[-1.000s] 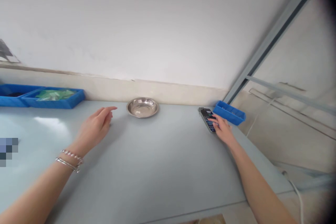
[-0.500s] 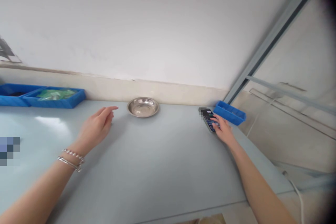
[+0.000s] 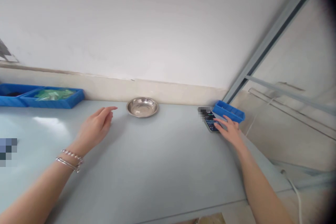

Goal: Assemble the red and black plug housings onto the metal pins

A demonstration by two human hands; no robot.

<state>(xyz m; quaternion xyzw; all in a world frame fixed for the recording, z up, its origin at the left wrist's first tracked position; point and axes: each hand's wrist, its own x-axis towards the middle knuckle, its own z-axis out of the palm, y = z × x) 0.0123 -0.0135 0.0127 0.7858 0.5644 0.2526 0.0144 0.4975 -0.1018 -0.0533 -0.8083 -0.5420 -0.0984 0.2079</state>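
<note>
A phone (image 3: 210, 124) with a lit screen and what looks like a keyboard on it lies at the right side of the table. Over its lower right edge hovers my right hand (image 3: 231, 132), fingers apart; whether a fingertip touches the screen I cannot tell. Just behind those fingers stands a small blue bin (image 3: 222, 110). My left hand (image 3: 96, 126), with bracelets at the wrist, is held over the table, its index finger stretched out and the other fingers loosely bent, holding nothing. To its right sits a shallow round metal dish (image 3: 142, 108), apart from the fingertip.
Two joined blue trays (image 3: 61, 103) stand against the wall at the far left, one with a green bag in it. A metal frame post (image 3: 273, 29) rises beyond the right edge of the light blue table (image 3: 162, 168). A white cable (image 3: 296, 192) hangs at lower right.
My right hand has shifted right, from over the phone's keys toward its edge and the blue bin, with its fingers spreading. The left hand has stayed in place over the table.
</note>
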